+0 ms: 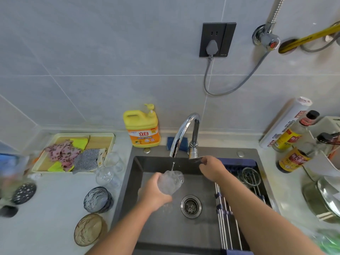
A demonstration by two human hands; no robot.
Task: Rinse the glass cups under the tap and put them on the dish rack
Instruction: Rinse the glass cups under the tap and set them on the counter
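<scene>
A glass cup point(171, 182) is gripped in the left hand point(154, 192) under a thin stream from the tap point(185, 129). The tap lever point(196, 160) is clasped by the curled fingers of the right hand point(211, 167).

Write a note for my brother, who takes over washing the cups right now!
Left hand: grips a glass cup under the running tap, over the sink.
Right hand: holds the tap handle.
Done: one cup sits on the dish rack.
Left: finish this rinse and rack it. Then do the two clear cups, blue cup and brown cup waiting on the counter.
</scene>
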